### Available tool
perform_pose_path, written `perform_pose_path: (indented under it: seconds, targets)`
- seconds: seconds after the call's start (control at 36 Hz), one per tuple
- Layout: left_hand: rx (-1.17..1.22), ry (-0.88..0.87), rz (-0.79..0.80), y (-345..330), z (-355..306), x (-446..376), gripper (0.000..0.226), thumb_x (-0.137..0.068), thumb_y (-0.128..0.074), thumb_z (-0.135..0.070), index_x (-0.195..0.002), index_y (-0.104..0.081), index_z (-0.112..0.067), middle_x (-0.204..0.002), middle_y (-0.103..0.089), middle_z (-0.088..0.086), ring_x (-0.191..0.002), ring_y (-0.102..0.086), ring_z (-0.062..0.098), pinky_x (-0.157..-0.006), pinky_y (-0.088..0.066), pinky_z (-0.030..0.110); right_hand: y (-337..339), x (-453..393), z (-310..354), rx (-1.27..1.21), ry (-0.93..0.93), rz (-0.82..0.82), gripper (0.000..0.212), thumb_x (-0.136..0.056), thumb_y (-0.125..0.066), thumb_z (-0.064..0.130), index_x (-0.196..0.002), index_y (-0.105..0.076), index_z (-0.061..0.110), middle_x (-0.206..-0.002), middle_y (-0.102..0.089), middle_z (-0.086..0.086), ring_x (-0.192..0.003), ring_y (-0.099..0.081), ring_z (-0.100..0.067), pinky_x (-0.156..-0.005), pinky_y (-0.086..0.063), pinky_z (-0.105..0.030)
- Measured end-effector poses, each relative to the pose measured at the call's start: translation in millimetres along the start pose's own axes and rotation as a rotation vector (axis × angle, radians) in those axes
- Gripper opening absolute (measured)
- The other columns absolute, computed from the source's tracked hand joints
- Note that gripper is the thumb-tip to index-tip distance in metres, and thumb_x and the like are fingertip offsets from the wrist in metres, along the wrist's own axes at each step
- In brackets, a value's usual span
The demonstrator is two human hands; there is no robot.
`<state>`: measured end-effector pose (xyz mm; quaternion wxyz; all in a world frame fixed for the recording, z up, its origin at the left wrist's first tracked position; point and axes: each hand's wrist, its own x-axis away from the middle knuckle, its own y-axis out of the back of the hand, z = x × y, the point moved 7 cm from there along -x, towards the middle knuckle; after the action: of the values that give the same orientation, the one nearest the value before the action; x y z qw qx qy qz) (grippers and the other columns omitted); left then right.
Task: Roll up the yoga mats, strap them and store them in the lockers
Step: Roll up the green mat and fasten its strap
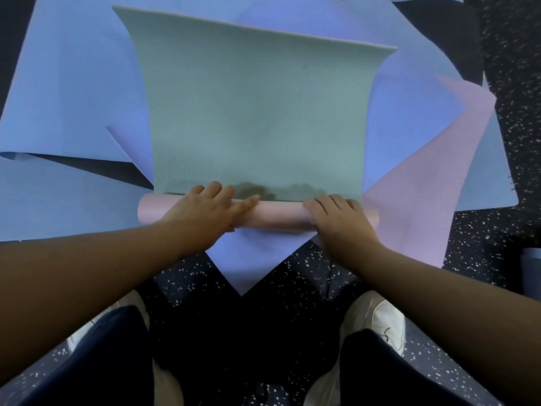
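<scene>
A green mat [257, 112] with a pink underside is being rolled on the floor; the started roll [278, 213] lies crosswise directly under the fingers, and the unrolled length stretches away beyond the fingertips, on top of several blue mats [73, 83] and a pink mat [424, 186] spread in overlapping layers. The left hand [205, 212] is laid over the left part of the roll, its fingers nearly straight and pressed on the top of it, the thumb stretched along the roll toward the middle; the right hand [339, 218] is set on the right part, its fingers bent over the crest of the roll so that the tips touch the green face just beyond; whether the right thumb is tucked under the roll cannot be told.

The mat is judged soft, light and springy, with a ribbed face that should not slip under the palms; a loose roll would be expected to uncoil once let go, so pressure should be kept until a strap is on. Hold is best taken with both hands set apart, near the two ends and not the middle, so that the edges are kept level and the roll is not coned. No strap or locker is seen. The speckled floor [512, 142] and a pale shoe [383, 323] lie nearer than the wrists.
</scene>
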<state>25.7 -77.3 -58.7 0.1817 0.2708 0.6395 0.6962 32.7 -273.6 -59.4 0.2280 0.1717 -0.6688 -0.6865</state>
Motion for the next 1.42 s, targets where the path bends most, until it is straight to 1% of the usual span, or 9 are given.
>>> perform_pose_path:
  seconds: [0.14,0.22,0.33,0.44,0.64,0.86,1.06,1.28,1.42]
  targets:
    - [0.04,0.034,0.067,-2,6,-4,0.086,-0.061,-0.063,0.002,-0.134,-0.035,-0.034,-0.084,-0.056,0.013,-0.063,-0.05,0.031,-0.048,-0.041,0.034,4,-11,-4,-0.032,-0.072,-0.022,0.05,-0.063,-0.029,0.009,-0.1,-0.063,0.011,-0.087,-0.063,-0.006,-0.075,-0.059,-0.03,-0.067,-0.047,-0.037]
    - [0.049,0.095,0.209,-2,7,-7,0.083,-0.081,-0.042,-0.002,-0.148,-0.014,-0.041,-0.114,-0.05,0.01,-0.092,-0.049,0.03,-0.071,-0.043,0.038,4,-15,-4,-0.038,-0.108,0.002,0.055,-0.063,-0.025,0.012,-0.102,-0.064,0.011,-0.089,-0.065,-0.008,-0.079,-0.061,-0.031,-0.07,-0.047,-0.037]
    - [0.131,0.184,0.28,-4,11,-9,0.078,-0.091,-0.035,-0.006,-0.15,-0.002,-0.046,-0.13,-0.039,0.003,-0.111,-0.041,0.025,-0.089,-0.039,0.033,0,-17,-8,-0.034,-0.161,0.047,0.055,-0.067,-0.031,0.01,-0.112,-0.063,0.011,-0.099,-0.063,-0.01,-0.09,-0.059,-0.033,-0.079,-0.044,-0.04]
    - [0.214,0.255,0.283,-6,16,-11,0.079,-0.091,-0.036,-0.006,-0.149,-0.005,-0.049,-0.131,-0.041,0.0,-0.116,-0.04,0.023,-0.094,-0.036,0.033,14,-17,-5,-0.015,-0.138,-0.076,0.052,-0.07,-0.031,0.01,-0.111,-0.063,0.012,-0.1,-0.059,-0.011,-0.087,-0.055,-0.034,-0.072,-0.045,-0.04]
    - [0.309,0.319,0.282,-3,19,-17,0.078,-0.09,-0.035,-0.003,-0.149,-0.01,-0.048,-0.136,-0.042,0.0,-0.123,-0.04,0.024,-0.105,-0.03,0.033,21,-9,15,0.034,-0.005,-0.237,0.037,-0.068,-0.069,0.003,-0.102,-0.064,0.013,-0.096,-0.058,-0.012,-0.079,-0.052,-0.031,-0.066,-0.037,-0.037]
    - [0.367,0.336,0.284,-4,24,-19,0.079,-0.088,-0.034,-0.002,-0.149,-0.013,-0.049,-0.141,-0.041,-0.002,-0.126,-0.039,0.024,-0.108,-0.03,0.035,11,-1,25,0.062,0.036,-0.137,0.043,-0.071,-0.067,0.009,-0.114,-0.062,0.013,-0.113,-0.059,-0.013,-0.09,-0.055,-0.034,-0.076,-0.036,-0.041]
    - [0.339,0.336,0.274,5,25,-25,0.077,-0.091,-0.035,-0.003,-0.15,-0.012,-0.048,-0.139,-0.042,0.0,-0.121,-0.042,0.026,-0.104,-0.03,0.033,-5,5,21,0.012,0.022,-0.039,0.07,-0.069,-0.069,0.015,-0.136,-0.052,0.006,-0.134,-0.051,-0.017,-0.118,-0.045,-0.035,-0.106,-0.035,-0.048]
    - [0.28,0.231,0.018,16,25,-19,0.063,-0.082,-0.055,0.0,-0.137,-0.045,-0.03,-0.129,-0.051,0.01,-0.11,-0.05,0.037,-0.093,-0.04,0.043,-4,-8,13,-0.011,-0.01,0.011,0.086,-0.059,-0.075,0.016,-0.14,-0.047,0.006,-0.138,-0.048,-0.017,-0.12,-0.048,-0.038,-0.107,-0.036,-0.05]
    - [0.199,0.139,-0.145,20,11,-16,0.06,-0.069,-0.078,-0.02,-0.121,-0.051,-0.03,-0.112,-0.059,0.011,-0.1,-0.049,0.031,-0.079,-0.046,0.042,-4,-20,9,0.003,-0.035,0.037,0.095,-0.058,-0.08,0.024,-0.143,-0.043,0.004,-0.137,-0.05,-0.017,-0.12,-0.049,-0.039,-0.105,-0.036,-0.052]
